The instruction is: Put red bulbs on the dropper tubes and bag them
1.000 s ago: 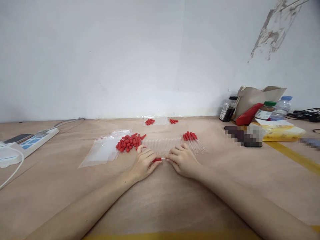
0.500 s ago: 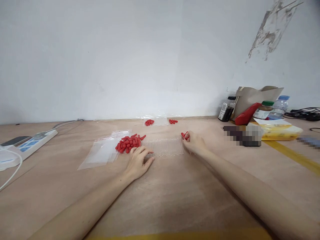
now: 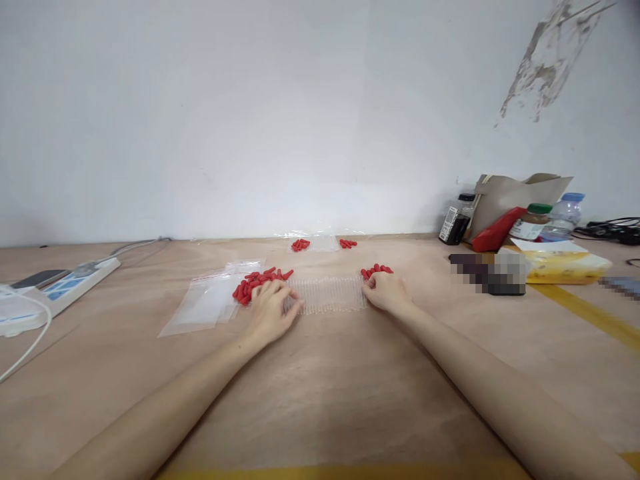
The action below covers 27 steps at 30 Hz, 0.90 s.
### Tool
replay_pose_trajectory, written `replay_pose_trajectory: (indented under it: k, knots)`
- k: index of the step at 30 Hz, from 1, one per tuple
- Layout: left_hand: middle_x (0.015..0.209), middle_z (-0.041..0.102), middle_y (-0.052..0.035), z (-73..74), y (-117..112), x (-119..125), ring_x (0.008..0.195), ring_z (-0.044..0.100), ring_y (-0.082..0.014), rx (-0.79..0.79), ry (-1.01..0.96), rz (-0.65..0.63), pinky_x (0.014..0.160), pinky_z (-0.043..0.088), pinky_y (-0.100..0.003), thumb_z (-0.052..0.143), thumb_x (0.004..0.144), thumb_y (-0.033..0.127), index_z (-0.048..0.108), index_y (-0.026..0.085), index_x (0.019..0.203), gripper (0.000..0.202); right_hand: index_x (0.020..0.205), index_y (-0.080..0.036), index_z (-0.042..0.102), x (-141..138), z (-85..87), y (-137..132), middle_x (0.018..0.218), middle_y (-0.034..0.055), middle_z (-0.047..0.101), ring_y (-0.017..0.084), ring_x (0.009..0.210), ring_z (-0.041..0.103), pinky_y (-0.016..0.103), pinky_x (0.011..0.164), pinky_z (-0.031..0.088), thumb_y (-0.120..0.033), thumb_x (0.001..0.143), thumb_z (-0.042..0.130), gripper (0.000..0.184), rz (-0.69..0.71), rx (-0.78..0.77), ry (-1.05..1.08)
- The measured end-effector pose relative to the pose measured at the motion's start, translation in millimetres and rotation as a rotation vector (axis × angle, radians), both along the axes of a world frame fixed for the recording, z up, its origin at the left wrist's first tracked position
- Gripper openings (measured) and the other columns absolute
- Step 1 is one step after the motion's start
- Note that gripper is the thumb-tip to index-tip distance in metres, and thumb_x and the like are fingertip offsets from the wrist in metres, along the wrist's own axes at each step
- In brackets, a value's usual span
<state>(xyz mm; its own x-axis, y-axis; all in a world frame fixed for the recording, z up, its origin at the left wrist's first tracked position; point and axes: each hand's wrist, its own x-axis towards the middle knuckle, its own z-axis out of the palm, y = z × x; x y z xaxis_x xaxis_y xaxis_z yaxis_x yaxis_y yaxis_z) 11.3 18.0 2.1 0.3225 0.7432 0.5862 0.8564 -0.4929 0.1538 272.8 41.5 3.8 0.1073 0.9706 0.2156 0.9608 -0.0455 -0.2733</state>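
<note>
A row of clear thin tubes point(image 3: 327, 295) lies side by side on the wooden table. My left hand point(image 3: 273, 308) rests at the row's left end, fingers bent and thumb apart, with tubes showing in the gap. It partly covers a heap of red rubber bulbs point(image 3: 245, 290). At the right end my right hand point(image 3: 387, 291) is closed, thumb and fingers together against the tube ends; what it pinches is hidden. Just beyond it sits a smaller group of red bulbs point(image 3: 376, 269).
Clear zip bags point(image 3: 197, 303) lie left of the heap. Near the wall is a clear bag point(image 3: 323, 243) with red bulbs at both sides. A power strip point(image 3: 83, 280) stands left. Bottles point(image 3: 455, 220), a grey bag point(image 3: 510, 200) and a yellow packet point(image 3: 570, 263) stand right.
My right hand has drawn slightly nearer, uncovering more of the small red group. My left hand has shifted a little left and its fingers have curled in more.
</note>
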Motion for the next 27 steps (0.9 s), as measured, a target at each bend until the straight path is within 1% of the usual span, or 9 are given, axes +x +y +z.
replay_pose_trajectory:
  k: [4,6,8,11,15,18,21,24,27]
  knots:
    - [0.091,0.056,-0.0065,20.9,32,-10,0.092,0.046,-0.0263,-0.034,0.056,0.227,0.078,0.029,-0.041,0.054,0.076,0.035,0.062,0.022,0.077,0.015,0.075,-0.017,0.065,-4,4.7,0,0.08,0.011,0.064,0.024,0.083,0.058,0.032,0.068,0.038,-0.025,0.075,0.047,0.02,-0.023,-0.058,-0.033]
    - [0.096,0.056,-0.0085,30.6,50,-9,0.097,0.045,-0.0284,-0.115,0.115,0.305,0.08,0.028,-0.043,0.054,0.074,0.039,0.064,0.023,0.077,0.019,0.084,-0.015,0.065,-6,6.0,0,0.086,0.0139,0.064,0.025,0.088,0.057,0.033,0.072,0.038,-0.024,0.076,0.046,0.022,-0.018,-0.074,-0.048]
    - [0.099,0.055,-0.0099,36.5,67,-5,0.1,0.043,-0.0296,-0.226,0.17,0.386,0.082,0.027,-0.044,0.052,0.074,0.045,0.065,0.022,0.076,0.026,0.09,-0.013,0.064,-8,6.3,0,0.091,0.0161,0.064,0.025,0.092,0.056,0.035,0.074,0.038,-0.022,0.077,0.045,0.025,-0.019,-0.086,-0.059]
    - [0.098,0.056,-0.0139,37.4,90,5,0.101,0.043,-0.034,-0.31,0.19,0.456,0.082,0.027,-0.047,0.057,0.068,0.047,0.066,0.02,0.074,0.029,0.091,-0.013,0.064,-12,5.9,1,0.096,0.0164,0.063,0.026,0.096,0.055,0.038,0.079,0.036,-0.02,0.076,0.045,0.025,-0.017,-0.097,-0.064]
    - [0.104,0.055,-0.0174,31.6,111,11,0.103,0.041,-0.0375,-0.357,0.202,0.518,0.083,0.025,-0.051,0.063,0.062,0.043,0.066,0.017,0.078,0.031,0.083,-0.012,0.066,-15,6.0,-1,0.09,0.016,0.064,0.026,0.092,0.057,0.039,0.082,0.035,-0.02,0.077,0.045,0.024,-0.011,-0.116,-0.062]
    - [0.103,0.055,-0.0188,28.0,118,11,0.104,0.041,-0.0388,-0.371,0.205,0.524,0.083,0.025,-0.052,0.065,0.061,0.039,0.065,0.015,0.077,0.029,0.085,-0.011,0.064,-14,8.5,-2,0.095,0.0169,0.063,0.026,0.098,0.054,0.037,0.081,0.035,-0.024,0.081,0.04,0.028,-0.015,-0.1,-0.046]
    - [0.1,0.055,-0.0191,27.9,117,11,0.103,0.041,-0.0387,-0.353,0.196,0.491,0.082,0.026,-0.051,0.064,0.064,0.035,0.064,0.014,0.073,0.023,0.09,-0.011,0.061,-9,12.5,-2,0.101,0.0177,0.06,0.025,0.102,0.051,0.035,0.079,0.036,-0.032,0.087,0.03,0.037,-0.025,-0.057,-0.02]
    - [0.1,0.054,-0.0184,32.2,107,15,0.103,0.041,-0.0368,-0.282,0.176,0.412,0.081,0.028,-0.048,0.056,0.074,0.034,0.062,0.013,0.071,0.022,0.091,-0.01,0.057,-1,15.0,-1,0.091,0.0179,0.062,0.024,0.085,0.057,0.032,0.067,0.038,-0.037,0.087,0.031,0.037,-0.024,-0.029,0.068]
    - [0.102,0.054,-0.0134,36.7,83,19,0.105,0.04,-0.0305,-0.197,0.152,0.271,0.083,0.03,-0.042,0.047,0.082,0.033,0.059,0.015,0.079,0.022,0.09,-0.012,0.053,3,14.3,-3,0.081,0.0135,0.062,0.019,0.07,0.057,0.027,0.059,0.037,-0.033,0.085,0.035,0.028,0.069,0.028,0.189]
